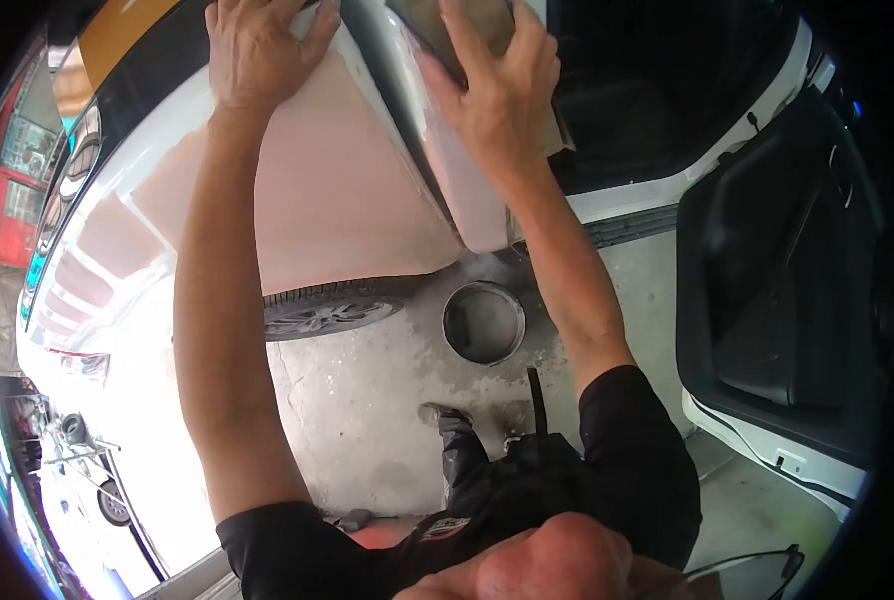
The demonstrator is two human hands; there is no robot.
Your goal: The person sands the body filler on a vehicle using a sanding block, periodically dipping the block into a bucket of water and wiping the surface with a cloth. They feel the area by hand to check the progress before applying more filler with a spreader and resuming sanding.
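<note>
My left hand [259,55] lies flat on the car's rear body panel [337,180], its fingertips near the top edge of the view. The panel is white with large dull pinkish patches of filler or primer. My right hand [502,85] presses a brownish sanding block [425,22] against the narrow pinkish door-edge strip [467,200] beside the panel. Its fingers spread over the block and hide part of it. A dark gap runs between panel and strip.
Below the panel are a car wheel [332,315] and a round bucket [484,322] on the dusty concrete floor [367,400]. An open car door [782,270] stands at right. At left are a red structure [22,190] and a metal stand [92,455].
</note>
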